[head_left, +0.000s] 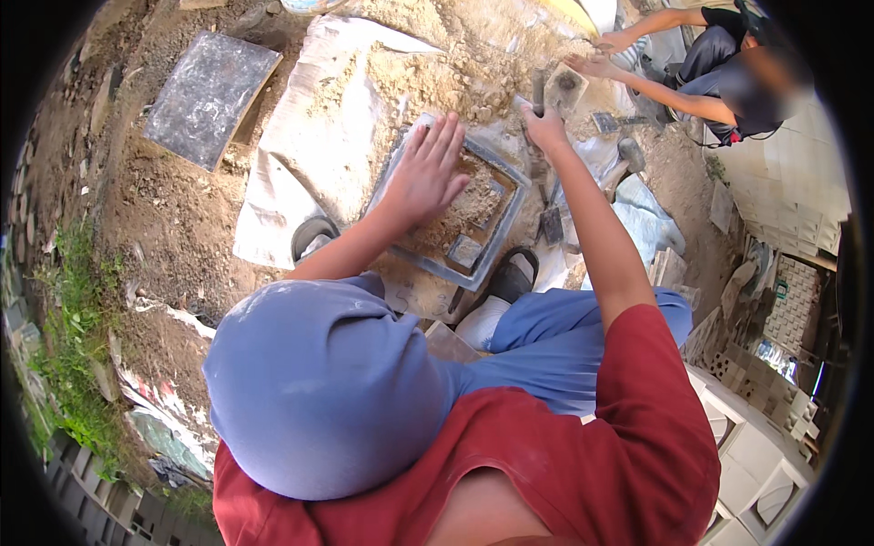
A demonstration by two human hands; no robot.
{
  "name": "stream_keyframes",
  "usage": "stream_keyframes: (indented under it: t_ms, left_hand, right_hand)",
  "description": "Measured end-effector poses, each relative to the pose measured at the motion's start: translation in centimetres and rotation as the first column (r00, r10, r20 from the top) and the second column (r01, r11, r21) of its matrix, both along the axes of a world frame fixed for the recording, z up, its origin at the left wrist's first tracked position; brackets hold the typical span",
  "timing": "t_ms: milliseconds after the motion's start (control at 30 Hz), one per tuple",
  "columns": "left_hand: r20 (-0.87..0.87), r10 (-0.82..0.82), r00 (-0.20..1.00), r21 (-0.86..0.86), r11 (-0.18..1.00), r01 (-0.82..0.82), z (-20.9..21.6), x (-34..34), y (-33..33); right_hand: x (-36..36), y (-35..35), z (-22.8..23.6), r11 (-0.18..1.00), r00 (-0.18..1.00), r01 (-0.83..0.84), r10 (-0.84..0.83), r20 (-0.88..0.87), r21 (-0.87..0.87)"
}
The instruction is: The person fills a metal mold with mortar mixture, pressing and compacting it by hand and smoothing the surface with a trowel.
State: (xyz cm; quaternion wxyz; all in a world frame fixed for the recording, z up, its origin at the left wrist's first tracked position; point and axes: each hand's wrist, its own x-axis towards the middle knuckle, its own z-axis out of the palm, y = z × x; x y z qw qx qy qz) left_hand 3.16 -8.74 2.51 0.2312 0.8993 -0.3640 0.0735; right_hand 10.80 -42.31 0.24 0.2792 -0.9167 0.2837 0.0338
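Observation:
My left hand [426, 177] is spread flat, fingers stretched out, over the left side of a grey rectangular frame mould [516, 202]. Loose sandy mix [462, 202] lies inside the mould, with a small square block form [464, 251] in its near corner. Whether the palm presses on the mix or hovers cannot be told. To the right of the mould's far corner, my right hand [546, 130] is closed round a tool with a dark handle [538, 88]; its working end is not clear. Beside that handle lies a squarish, sand-covered piece [565, 89].
A co-worker [719, 77] crouches at the far right, both hands reaching low. A mallet [630, 155] and a dark flat tool [552, 226] lie right of the mould. A dark square board [212, 98] rests far left; pale patterned blocks [760, 473] stand stacked at right.

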Motion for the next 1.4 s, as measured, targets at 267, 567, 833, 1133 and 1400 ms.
stream_keyframes:
  t_ms: [267,567,833,1133,1400]
  left_hand:
    - [-0.089,-0.282,0.955,0.067,0.955,0.289,-1.7,-3.3,-0.7]
    - [-0.056,-0.571,0.819,-0.047,0.821,0.569,-1.9,-5.0,-5.5]
    - [-0.078,-0.206,0.975,0.075,0.974,0.212,-1.1,-3.9,-0.6]
    - [0.015,-0.032,0.999,0.141,0.990,0.030,-1.7,-2.2,-2.6]
    - [-0.091,0.026,0.996,0.069,0.997,-0.020,-0.8,-2.1,1.1]
  right_hand:
    - [-7.8,4.4,3.9,0.953,0.955,-0.278,0.261,0.140,0.119]
    - [-17.2,-1.7,-3.4,0.969,0.990,-0.100,0.073,-0.124,-0.227]
    - [-18.9,1.2,-6.5,0.904,0.994,-0.084,0.108,0.035,-0.418]
    - [-19.4,0.9,-7.6,0.884,0.972,-0.006,0.114,0.204,-0.467]
    - [-15.4,-0.5,-5.4,0.953,0.998,-0.009,-0.011,-0.063,-0.302]
